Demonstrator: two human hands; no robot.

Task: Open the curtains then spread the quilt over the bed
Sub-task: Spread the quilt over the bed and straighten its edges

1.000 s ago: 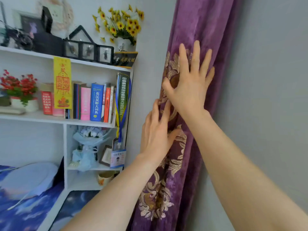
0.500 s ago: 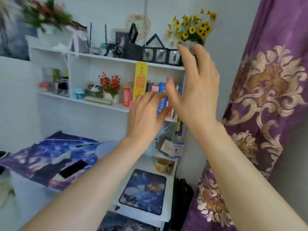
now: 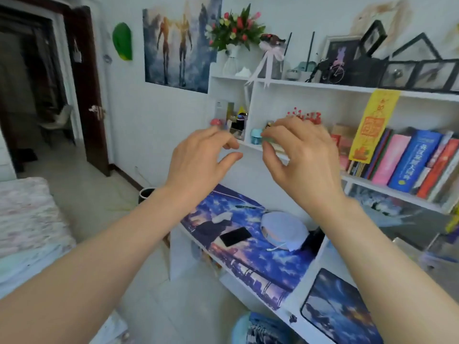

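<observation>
My left hand (image 3: pixel 198 160) and my right hand (image 3: pixel 300 160) hover side by side in mid-air in front of me, fingers loosely curled and apart, holding nothing. The purple curtain is out of view. At the far left edge lies the bed (image 3: pixel 27 219) with a pale floral cover on top; I cannot pick out a separate quilt. Both hands are well to the right of the bed, above the desk.
A desk (image 3: pixel 248 284) with a blue starry mat, a black phone (image 3: pixel 236 236) and a light blue cap (image 3: pixel 283 229) stands below my hands. White shelves (image 3: pixel 298 83) with books, flowers and frames fill the right. A dark door (image 3: pixel 84 95) stands open at left, with tiled floor (image 3: pixel 94 184) between.
My hands have come off the purple curtain and my view has swung left, away from the curtain, past the shelves to the desk, door and bed edge.
</observation>
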